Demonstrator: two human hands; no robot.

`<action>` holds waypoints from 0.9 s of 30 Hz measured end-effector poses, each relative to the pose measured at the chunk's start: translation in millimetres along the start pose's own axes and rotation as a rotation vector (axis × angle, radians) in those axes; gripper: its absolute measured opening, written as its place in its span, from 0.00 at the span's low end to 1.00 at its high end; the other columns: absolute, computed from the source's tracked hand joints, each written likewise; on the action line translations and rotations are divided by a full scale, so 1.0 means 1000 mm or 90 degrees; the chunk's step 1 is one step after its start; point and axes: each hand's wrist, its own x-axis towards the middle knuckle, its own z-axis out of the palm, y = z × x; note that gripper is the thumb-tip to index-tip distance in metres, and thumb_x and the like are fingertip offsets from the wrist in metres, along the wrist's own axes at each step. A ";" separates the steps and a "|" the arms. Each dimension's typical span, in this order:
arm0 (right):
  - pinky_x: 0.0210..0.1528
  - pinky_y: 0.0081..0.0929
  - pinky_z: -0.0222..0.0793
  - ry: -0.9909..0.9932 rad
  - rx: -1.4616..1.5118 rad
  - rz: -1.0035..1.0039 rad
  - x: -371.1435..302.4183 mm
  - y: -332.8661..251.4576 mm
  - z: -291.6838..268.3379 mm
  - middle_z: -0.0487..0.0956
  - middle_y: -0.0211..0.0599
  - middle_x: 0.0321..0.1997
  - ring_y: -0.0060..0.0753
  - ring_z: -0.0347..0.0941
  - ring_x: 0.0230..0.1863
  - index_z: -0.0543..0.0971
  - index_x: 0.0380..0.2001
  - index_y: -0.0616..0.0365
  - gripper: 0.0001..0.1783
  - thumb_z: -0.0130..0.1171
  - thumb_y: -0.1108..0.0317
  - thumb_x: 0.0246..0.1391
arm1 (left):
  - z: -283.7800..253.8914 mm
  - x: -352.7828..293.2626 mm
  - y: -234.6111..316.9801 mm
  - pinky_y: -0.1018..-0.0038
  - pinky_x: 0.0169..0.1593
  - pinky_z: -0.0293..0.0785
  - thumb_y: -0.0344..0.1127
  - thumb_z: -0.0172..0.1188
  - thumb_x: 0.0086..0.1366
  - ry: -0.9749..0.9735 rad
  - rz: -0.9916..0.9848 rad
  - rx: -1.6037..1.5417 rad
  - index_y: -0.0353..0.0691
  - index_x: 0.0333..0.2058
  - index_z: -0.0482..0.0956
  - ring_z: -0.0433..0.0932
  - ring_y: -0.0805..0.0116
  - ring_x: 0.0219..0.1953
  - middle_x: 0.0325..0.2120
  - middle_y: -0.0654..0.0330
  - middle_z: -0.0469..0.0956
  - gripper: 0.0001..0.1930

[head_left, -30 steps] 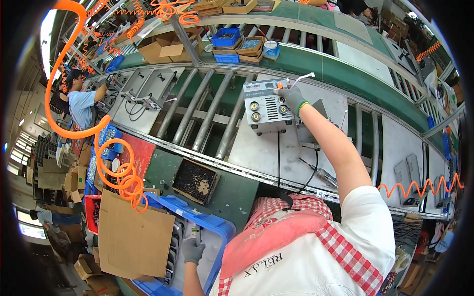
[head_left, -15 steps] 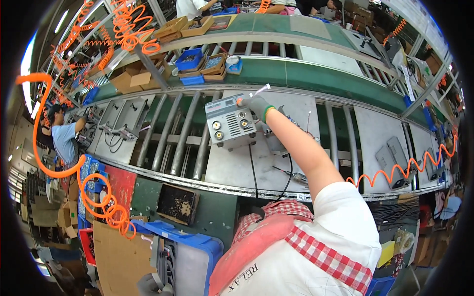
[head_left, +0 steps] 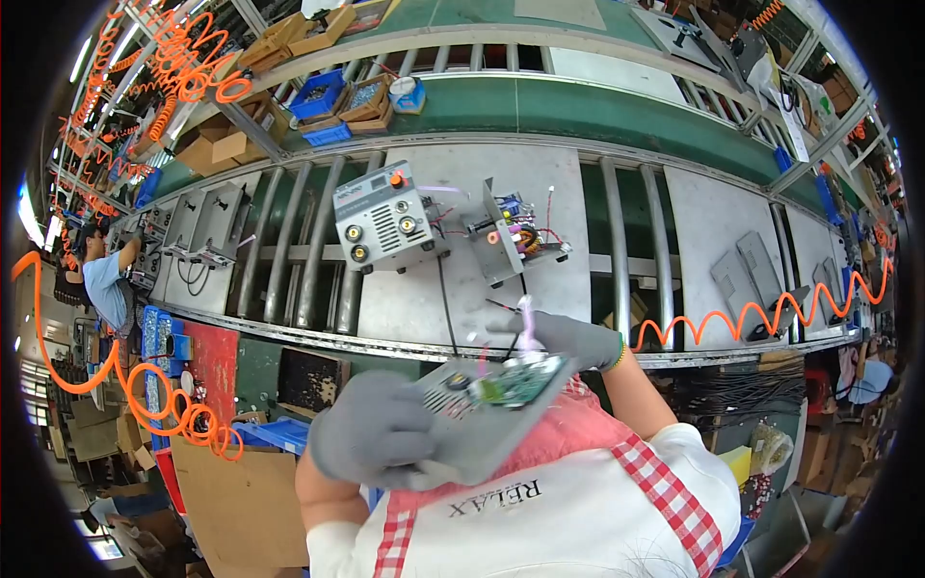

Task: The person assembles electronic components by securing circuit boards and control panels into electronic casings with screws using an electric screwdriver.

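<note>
My gloved left hand (head_left: 376, 431) grips a grey metal panel (head_left: 477, 438), tilted in front of my chest. On the panel sit a green circuit board (head_left: 520, 382) and loose wires, and its rows of slots show. Close to its far edge is my gloved right hand (head_left: 568, 339), fingers stretched out beside a pale purple-white wire bundle (head_left: 527, 323); any contact is unclear. Beyond, on a pale board (head_left: 405, 308), stands a grey box-shaped unit (head_left: 385, 217) with brass sockets, vents and an orange knob. Right of it an open metal bracket assembly (head_left: 501, 236) carries coils and wires.
Metal rollers (head_left: 308, 250) run along the line on both sides of the board. Blue parts bins (head_left: 318, 94) stand across it. An orange coiled hose (head_left: 183, 400) hangs at left; flat grey panels (head_left: 756, 279) lie at right. A co-worker (head_left: 106, 279) stands far left.
My left hand has lifted the grey panel from the blue bin to my chest. My right hand has left the box-shaped unit and come back towards the panel. The view has shifted.
</note>
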 end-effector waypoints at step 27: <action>0.21 0.14 0.56 0.239 0.338 0.314 0.054 0.102 -0.166 0.74 0.28 0.31 0.13 0.61 0.23 0.68 0.51 0.63 0.31 0.65 0.67 0.42 | 0.114 0.046 -0.260 0.74 0.40 0.69 0.56 0.53 0.61 0.835 -0.845 -0.409 0.30 0.42 0.75 0.72 0.70 0.35 0.35 0.56 0.76 0.28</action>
